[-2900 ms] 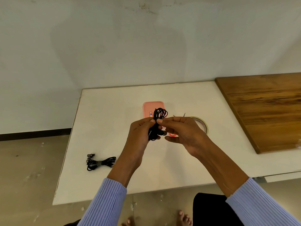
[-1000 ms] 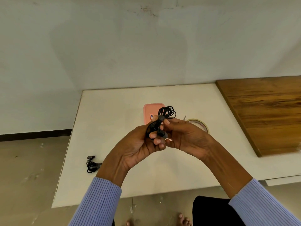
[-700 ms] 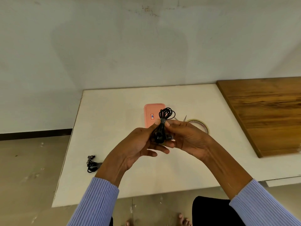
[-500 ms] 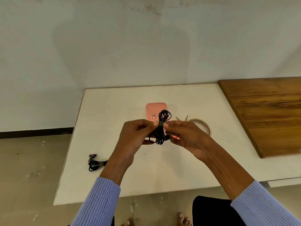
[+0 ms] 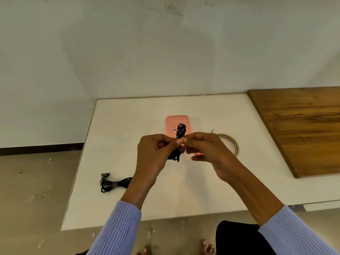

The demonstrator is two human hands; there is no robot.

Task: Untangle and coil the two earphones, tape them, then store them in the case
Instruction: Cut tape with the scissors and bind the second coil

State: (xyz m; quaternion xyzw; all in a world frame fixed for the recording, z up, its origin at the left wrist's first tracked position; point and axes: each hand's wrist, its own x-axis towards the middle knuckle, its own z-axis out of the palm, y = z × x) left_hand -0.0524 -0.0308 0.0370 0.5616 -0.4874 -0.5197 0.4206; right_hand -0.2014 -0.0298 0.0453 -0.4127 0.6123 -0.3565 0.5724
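Both hands raised over the white table [image 5: 184,190], meeting at one coiled black earphone [image 5: 180,137]; left hand [image 5: 154,155] pinches the coil's middle between thumb and curled fingers, thumb tip at the waist of the bundle; right hand [image 5: 207,151] pinches the same spot from the other side, lower fingers loosely curled beneath; coil stands roughly upright between them, loop sticking up above the fingertips, the other end hanging below; whether tape is on it cannot be told; pink case [image 5: 177,124] lies flat on the table just behind the hands, lid closed, small label on top, lower part hidden by the hands; tape roll [image 5: 230,142] flat on the table just right of the case, partly behind the right hand; thin metal tips of scissors [image 5: 211,131] poke up between case and roll; second earphone [image 5: 114,183] bundled, lying near the table's left edge, well apart from the hands, partly hidden by the left wrist; wooden board [image 5: 303,129] on the table's right side; blue ribbed sleeves [image 5: 117,230] on both forearms.
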